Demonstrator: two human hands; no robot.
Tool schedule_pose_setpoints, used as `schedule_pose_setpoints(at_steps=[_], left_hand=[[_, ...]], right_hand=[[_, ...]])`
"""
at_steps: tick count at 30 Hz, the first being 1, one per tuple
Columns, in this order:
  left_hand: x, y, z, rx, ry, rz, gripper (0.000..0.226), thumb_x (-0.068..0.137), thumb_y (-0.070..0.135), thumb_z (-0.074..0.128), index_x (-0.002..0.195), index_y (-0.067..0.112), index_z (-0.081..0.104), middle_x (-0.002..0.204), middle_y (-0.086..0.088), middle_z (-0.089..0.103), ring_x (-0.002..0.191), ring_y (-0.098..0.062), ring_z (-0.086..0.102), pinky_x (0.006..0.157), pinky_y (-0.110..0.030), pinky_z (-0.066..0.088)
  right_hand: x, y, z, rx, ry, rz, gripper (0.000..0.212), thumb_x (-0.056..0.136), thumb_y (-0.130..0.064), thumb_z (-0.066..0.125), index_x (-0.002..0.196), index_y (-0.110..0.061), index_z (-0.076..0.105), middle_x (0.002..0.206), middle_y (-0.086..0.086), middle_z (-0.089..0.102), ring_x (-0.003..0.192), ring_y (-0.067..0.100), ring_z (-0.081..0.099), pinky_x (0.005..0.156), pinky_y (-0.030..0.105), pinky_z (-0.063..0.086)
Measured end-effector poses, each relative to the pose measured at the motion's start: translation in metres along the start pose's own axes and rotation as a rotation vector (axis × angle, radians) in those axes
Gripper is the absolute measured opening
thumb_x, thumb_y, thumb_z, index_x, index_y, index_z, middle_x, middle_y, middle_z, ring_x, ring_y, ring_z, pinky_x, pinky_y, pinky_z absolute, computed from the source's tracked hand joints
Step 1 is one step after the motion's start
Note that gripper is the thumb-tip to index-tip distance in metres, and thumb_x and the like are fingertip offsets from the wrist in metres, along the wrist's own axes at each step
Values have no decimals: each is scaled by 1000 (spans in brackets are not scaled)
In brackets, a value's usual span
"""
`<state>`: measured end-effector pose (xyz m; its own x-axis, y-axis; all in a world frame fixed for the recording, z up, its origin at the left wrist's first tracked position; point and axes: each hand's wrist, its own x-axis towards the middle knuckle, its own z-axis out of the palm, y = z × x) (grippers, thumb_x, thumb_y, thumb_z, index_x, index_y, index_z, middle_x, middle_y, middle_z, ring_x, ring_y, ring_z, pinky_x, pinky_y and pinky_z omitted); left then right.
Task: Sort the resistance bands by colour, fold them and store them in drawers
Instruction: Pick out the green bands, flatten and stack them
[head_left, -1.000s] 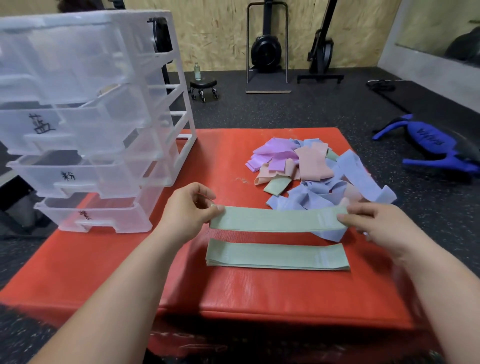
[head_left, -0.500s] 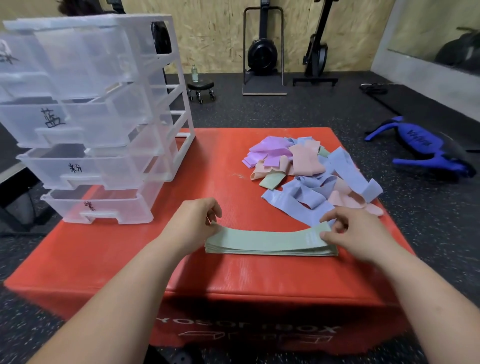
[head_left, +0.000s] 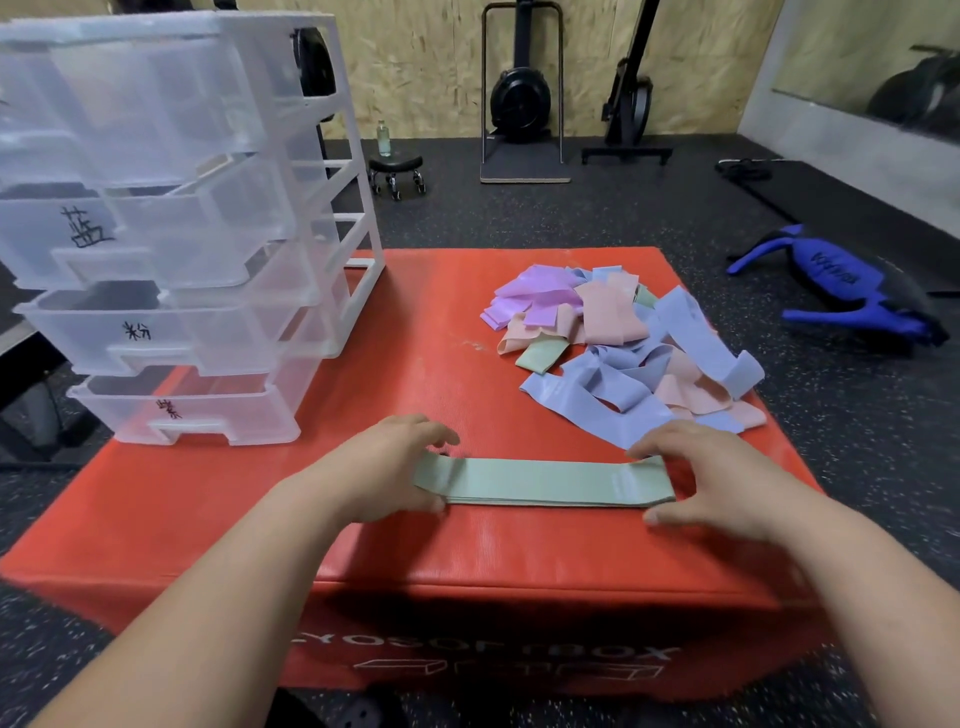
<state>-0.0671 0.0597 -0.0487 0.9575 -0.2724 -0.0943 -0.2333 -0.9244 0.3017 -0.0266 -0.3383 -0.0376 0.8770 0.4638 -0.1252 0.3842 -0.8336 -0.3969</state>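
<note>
Two pale green resistance bands (head_left: 540, 480) lie flat, one stacked on the other, near the front of the red box (head_left: 441, 551). My left hand (head_left: 384, 467) holds the stack's left end, fingers curled over the far edge and thumb at the near edge. My right hand (head_left: 722, 478) clasps the right end the same way. A mixed pile of purple, pink, blue and green bands (head_left: 623, 348) sits behind on the right. The clear plastic drawer unit (head_left: 171, 234) stands at the box's left, with handwritten labels on its drawers, which are pulled out a little.
The box drops off just in front of the green stack. On the black gym floor to the right lies a blue weight bag (head_left: 841, 291). A small wheeled stool (head_left: 397, 174) and exercise machines (head_left: 519, 104) stand by the far wooden wall.
A second ago I held one green band in the air above the other. It now lies on top of that band, and both hands have settled round the stack's ends.
</note>
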Motion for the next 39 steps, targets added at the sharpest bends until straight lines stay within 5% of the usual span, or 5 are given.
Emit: schedule_pose_setpoints(at_steps=[8, 16, 22, 30, 39], left_hand=[[1, 2, -1, 2, 28, 2, 73, 72, 37, 92, 139, 37, 62, 126, 15, 66, 103, -7, 57, 94, -32, 51], [2, -6, 2, 5, 14, 31, 73, 70, 50, 90, 137, 42, 60, 123, 19, 64, 112, -8, 59, 96, -35, 51], [17, -9, 2, -194, 166, 10, 63, 80, 72, 75, 133, 39, 65, 117, 19, 67, 104, 1, 63, 92, -29, 54], [52, -15, 8, -184, 318, -55, 39, 92, 53, 75, 124, 31, 70, 110, 13, 68, 101, -9, 63, 92, -35, 52], [77, -24, 15, -172, 309, -65, 31, 95, 46, 73, 122, 32, 69, 108, 16, 66, 103, -9, 62, 93, -33, 52]], right_hand=[[5, 4, 1, 3, -10, 55, 66, 64, -34, 97, 122, -46, 67, 108, -28, 64, 101, -6, 60, 94, 21, 49], [5, -1, -5, -66, -45, 43, 67, 60, -52, 95, 120, -49, 66, 113, -26, 65, 104, -4, 61, 96, 24, 51], [29, -12, -9, 4, 310, -10, 50, 76, -61, 81, 120, -40, 70, 102, -19, 67, 88, -2, 63, 77, 21, 46], [110, -49, 22, -175, 286, -39, 65, 91, -66, 58, 145, -29, 57, 152, -6, 51, 140, 24, 41, 112, 45, 42], [161, -60, 45, -387, 106, 22, 98, 79, -82, -3, 153, -35, 41, 166, -11, 31, 156, 29, 17, 125, 52, 20]])
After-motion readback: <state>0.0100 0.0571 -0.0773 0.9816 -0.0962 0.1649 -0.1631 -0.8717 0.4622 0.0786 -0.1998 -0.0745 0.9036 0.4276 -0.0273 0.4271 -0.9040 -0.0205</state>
